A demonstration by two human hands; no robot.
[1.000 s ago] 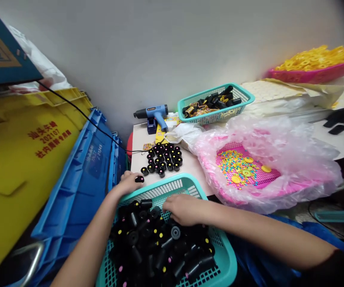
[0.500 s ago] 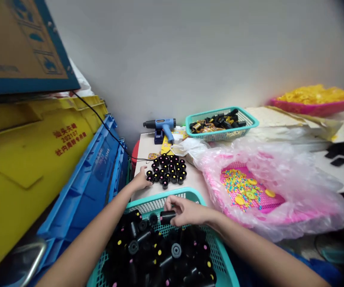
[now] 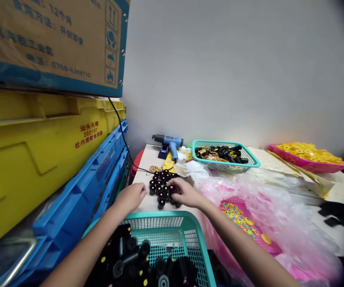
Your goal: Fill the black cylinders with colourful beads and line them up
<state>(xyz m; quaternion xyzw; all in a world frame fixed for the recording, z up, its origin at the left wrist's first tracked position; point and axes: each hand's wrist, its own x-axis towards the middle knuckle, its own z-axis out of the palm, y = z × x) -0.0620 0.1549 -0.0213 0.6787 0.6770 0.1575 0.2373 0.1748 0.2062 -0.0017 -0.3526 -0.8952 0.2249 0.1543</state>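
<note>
Small black cylinders [image 3: 159, 188] with pink or yellow dots on their tops stand in a tight group on the white table. My right hand [image 3: 185, 193] is at the right side of this group, thumb and fingers closed around a black cylinder with a pink dot [image 3: 171, 187]. To the left of the group is my left hand [image 3: 133, 195], its fingers curled together and apart from the cylinders; no object shows in it. In front, below both wrists, a turquoise basket [image 3: 160, 215] holds many loose black cylinders [image 3: 130, 259], some lying on their sides.
Behind the group lie a blue heat gun [image 3: 172, 141] and another turquoise basket [image 3: 226, 167] of black parts. To the right, a plastic-lined pink basket [image 3: 267, 245] holds colourful beads. Yellow [image 3: 55, 147] and blue crates [image 3: 79, 187] with a carton [image 3: 55, 44] rise at left.
My right hand has moved forward from above the front basket to the standing group, carrying a black cylinder. My left hand has drawn back slightly from the group's left edge. The view has shifted.
</note>
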